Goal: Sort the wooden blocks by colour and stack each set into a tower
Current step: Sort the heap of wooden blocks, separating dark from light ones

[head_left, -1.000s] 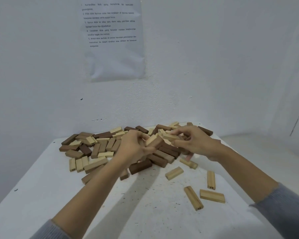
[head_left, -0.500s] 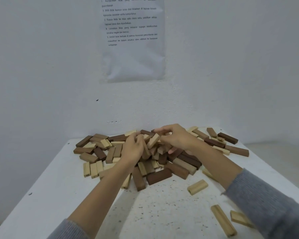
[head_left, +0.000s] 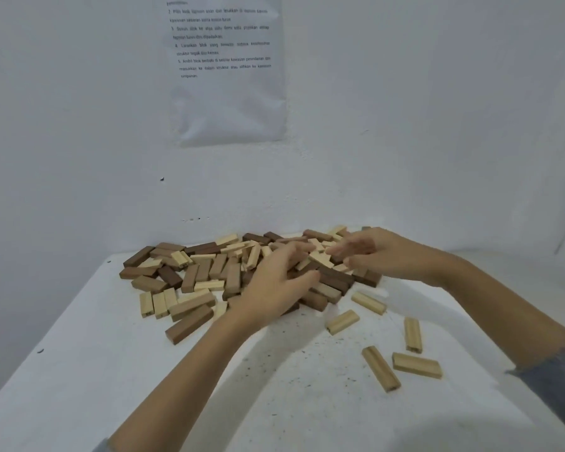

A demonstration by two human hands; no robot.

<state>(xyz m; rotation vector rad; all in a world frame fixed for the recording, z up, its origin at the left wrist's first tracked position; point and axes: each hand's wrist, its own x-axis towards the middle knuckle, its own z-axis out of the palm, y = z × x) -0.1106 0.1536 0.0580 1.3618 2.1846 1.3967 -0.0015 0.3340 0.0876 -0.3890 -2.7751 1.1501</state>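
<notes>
A mixed heap of wooden blocks (head_left: 209, 272), pale, mid-brown and dark brown, lies at the back of the white table (head_left: 111, 370). My left hand (head_left: 274, 282) rests palm-down on the middle of the heap, fingers spread. Over the heap's right side is my right hand (head_left: 372, 252), blurred, fingertips among pale blocks; whether it grips one is unclear. Several pale blocks lie apart at the front right, among them one (head_left: 342, 322), one (head_left: 380, 368) and one (head_left: 417, 365).
The table stands in a corner of white walls, with a printed sheet (head_left: 225, 66) taped above it. Dark specks dot the tabletop. Its left edge (head_left: 46, 337) and right edge run diagonally toward me.
My left hand has flattened and opened onto the heap. My right hand has shifted to the right. The camera's aim has swung, so the heap sits differently in the frame.
</notes>
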